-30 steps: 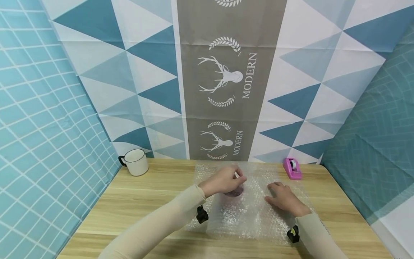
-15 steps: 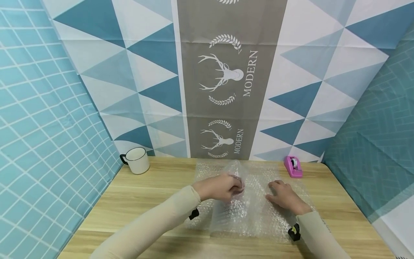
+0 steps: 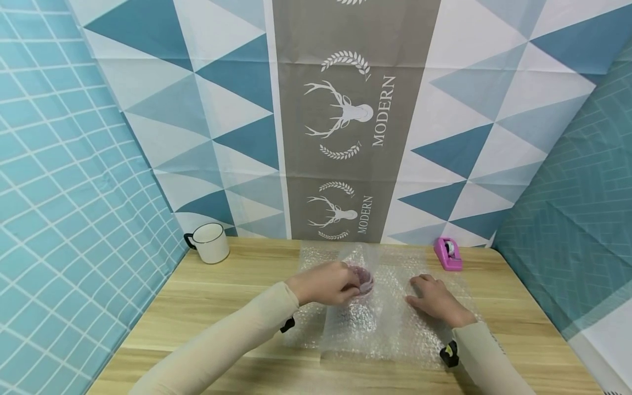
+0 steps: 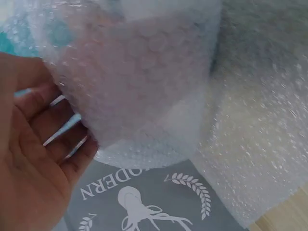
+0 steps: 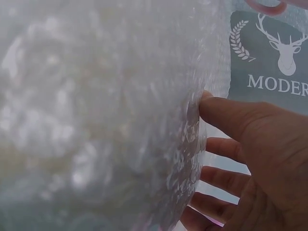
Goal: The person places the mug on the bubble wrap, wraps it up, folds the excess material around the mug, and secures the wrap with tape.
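A sheet of bubble wrap lies across the middle of the table, one layer folded up around a pinkish-purple round vessel. In the head view the vessel's rim shows just beyond my left hand; its body is only a blurred pink shape through the wrap in the left wrist view. My left fingers curl at the rim and pinch the wrap's edge there. To the right, my right hand rests on the bubble wrap with relaxed, spread fingers. In the right wrist view its fingertips touch the raised wrap.
A white mug with a black rim and handle stands at the back left of the wooden table. At the back right is a pink tape dispenser. A patterned cloth wall rises behind the table.
My left hand came down to the vessel's rim, then drew slightly left, exposing more of the opening. The bubble wrap layer there folded inward at its top. My right hand stayed put.
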Demonstrator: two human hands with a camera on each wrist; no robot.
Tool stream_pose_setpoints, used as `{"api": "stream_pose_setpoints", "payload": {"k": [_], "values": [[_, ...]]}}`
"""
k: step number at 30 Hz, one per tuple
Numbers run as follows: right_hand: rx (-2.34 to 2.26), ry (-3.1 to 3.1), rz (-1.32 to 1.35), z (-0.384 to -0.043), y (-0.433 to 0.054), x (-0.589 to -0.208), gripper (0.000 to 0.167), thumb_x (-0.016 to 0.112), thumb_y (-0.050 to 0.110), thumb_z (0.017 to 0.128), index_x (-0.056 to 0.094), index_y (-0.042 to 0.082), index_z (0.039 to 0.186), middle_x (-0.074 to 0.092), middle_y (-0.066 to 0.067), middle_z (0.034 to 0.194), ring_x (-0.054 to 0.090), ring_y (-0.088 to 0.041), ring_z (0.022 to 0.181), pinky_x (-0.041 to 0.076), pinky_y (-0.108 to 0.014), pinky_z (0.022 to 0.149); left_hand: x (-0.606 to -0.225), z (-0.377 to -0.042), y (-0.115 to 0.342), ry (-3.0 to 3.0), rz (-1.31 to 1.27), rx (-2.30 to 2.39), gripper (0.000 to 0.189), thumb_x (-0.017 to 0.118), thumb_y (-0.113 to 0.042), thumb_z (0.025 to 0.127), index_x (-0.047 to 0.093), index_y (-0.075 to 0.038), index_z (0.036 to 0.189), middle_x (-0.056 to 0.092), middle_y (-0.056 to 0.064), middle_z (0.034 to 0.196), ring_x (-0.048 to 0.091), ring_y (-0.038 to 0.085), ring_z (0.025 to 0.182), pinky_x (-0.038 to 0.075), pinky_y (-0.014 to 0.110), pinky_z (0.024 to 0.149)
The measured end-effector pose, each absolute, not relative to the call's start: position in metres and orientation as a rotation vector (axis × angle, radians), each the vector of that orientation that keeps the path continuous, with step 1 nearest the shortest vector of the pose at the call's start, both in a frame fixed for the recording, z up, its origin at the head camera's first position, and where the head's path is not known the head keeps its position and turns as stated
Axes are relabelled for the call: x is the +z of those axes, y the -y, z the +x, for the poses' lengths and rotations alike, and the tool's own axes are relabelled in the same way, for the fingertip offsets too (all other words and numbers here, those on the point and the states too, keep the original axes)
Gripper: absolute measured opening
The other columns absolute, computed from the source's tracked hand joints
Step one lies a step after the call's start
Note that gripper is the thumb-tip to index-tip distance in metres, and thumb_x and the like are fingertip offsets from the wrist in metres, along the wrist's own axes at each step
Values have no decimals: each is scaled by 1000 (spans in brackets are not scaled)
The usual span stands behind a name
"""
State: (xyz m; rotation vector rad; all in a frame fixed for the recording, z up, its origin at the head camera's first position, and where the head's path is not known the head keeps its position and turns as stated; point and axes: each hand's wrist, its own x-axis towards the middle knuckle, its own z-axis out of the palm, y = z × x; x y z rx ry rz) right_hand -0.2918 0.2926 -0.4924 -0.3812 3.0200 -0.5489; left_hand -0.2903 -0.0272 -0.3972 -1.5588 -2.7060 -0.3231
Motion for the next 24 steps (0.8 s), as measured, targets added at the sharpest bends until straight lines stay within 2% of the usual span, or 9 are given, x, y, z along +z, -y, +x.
{"api": "stream_pose_setpoints", "payload": {"k": [2,5,9,14,19,21,24], "values": [[-543,-3024,-381,-292,-292,-492,54,73,31,95,60,-4,134,54,-33,139,53,-55,121,46,-69,101,-399,-290,30,2666,-1597,-259,27,61,-41,102,77,-19,105,76,-6,98,66,3,83,55,17,81],[-539,-3028,-384,-291,-291,-492,54,73,31,96,60,-4,135,54,-33,139,53,-56,122,46,-69,102,-402,-289,32,2616,-1635,-136,49,60,-60,97,73,-20,124,75,-7,121,68,7,110,55,23,98],[-540,-3030,-389,-290,-291,-492,54,72,31,96,59,-4,135,54,-33,139,53,-56,121,46,-69,101,-404,-286,32,2574,-1634,20,63,60,-71,92,71,-22,129,73,-11,126,65,13,125,53,30,106],[-547,-3018,-379,-289,-291,-492,54,71,30,97,58,-4,136,53,-34,141,51,-58,123,45,-70,102,-409,-281,30,2579,-1585,128,63,57,-72,92,72,-22,127,73,-12,123,63,14,126,50,37,107],[-554,-3009,-367,-287,-290,-491,54,71,30,97,58,-4,137,51,-35,142,49,-58,126,44,-71,103,-417,-281,28,2559,-1557,273,62,53,-71,95,71,-22,128,74,-10,120,65,14,119,50,37,106],[-555,-3009,-367,-287,-291,-491,54,70,30,97,57,-4,137,51,-35,143,49,-59,126,44,-72,103,-419,-282,28,2540,-1559,306,56,55,-69,95,72,-23,122,75,-11,115,66,14,118,50,36,106],[-562,-3014,-371,-287,-291,-492,54,70,30,97,57,-4,137,50,-36,143,49,-59,126,44,-72,103,-420,-282,27,2519,-1557,327,44,58,-65,96,74,-24,101,75,-13,101,67,14,113,50,35,104]]}}
